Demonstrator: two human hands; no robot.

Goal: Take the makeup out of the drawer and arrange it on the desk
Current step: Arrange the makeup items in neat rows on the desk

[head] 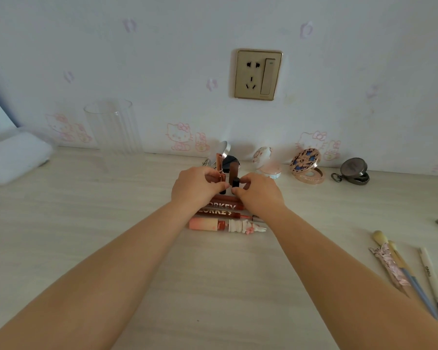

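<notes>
Both my hands meet at the middle of the pale wooden desk (86, 236). My left hand (196, 186) pinches an upright rose-gold lipstick (220, 164). My right hand (259, 195) grips a small black lipstick tube (235, 182) standing beside a brown lipstick (234, 169). Just in front of my hands lie two red lip gloss tubes (224, 205) and a pink lip gloss with a white figurine cap (228, 225), side by side. Behind my hands a round mirror compact (224, 150) stands open.
Along the wall stand a pink-white compact (267, 162), a floral compact (307, 166) and a dark round compact (355, 171). Several makeup brushes (410, 269) lie at the right. A clear ribbed cup (113, 127) and a white box (13, 157) sit at the left. A wall socket (258, 75) is above.
</notes>
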